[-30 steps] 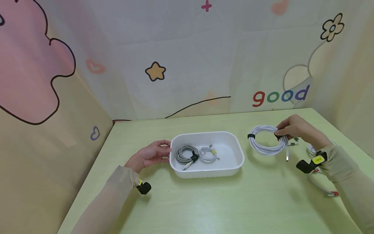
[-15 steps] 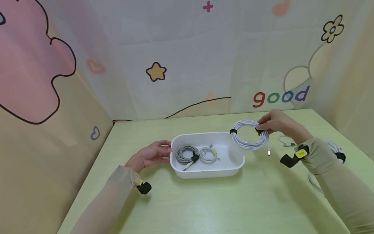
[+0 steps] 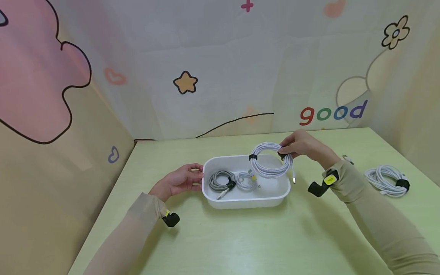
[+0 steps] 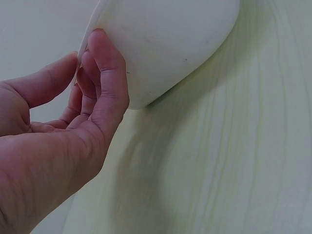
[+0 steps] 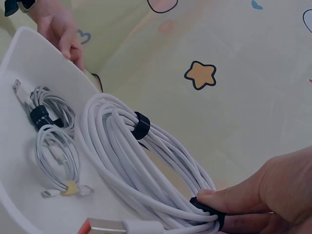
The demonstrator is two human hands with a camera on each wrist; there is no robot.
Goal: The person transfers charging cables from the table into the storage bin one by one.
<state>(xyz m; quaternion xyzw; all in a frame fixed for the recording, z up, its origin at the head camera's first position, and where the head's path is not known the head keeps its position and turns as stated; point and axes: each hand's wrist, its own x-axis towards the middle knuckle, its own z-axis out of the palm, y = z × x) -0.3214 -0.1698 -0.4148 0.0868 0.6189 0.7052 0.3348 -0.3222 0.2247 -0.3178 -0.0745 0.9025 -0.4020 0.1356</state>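
Note:
My right hand (image 3: 302, 145) pinches a coiled white cable (image 3: 269, 172) at one of its two black straps, thumb on the strap. The coil hangs over the right part of a white plastic bin (image 3: 247, 204), its plug dangling past the bin's right rim. At the bin's left end my left hand (image 3: 180, 180) holds the rim, thumb on one side and fingers along the outer wall, as the left wrist view shows. Inside the bin lie a grey coiled cable (image 3: 216, 187) with a black strap and a smaller white coil (image 5: 45, 156) with a yellow tie.
On the table's right side rests another white coiled cable (image 3: 381, 183) with a black strap. A small connector (image 3: 348, 158) shows behind the right sleeve, which hides part of the table. A printed curtain (image 3: 223, 76) stands along the back edge.
My right hand has carried the white coil leftward from the table's right side to over the bin. The left hand and the bin have stayed in place.

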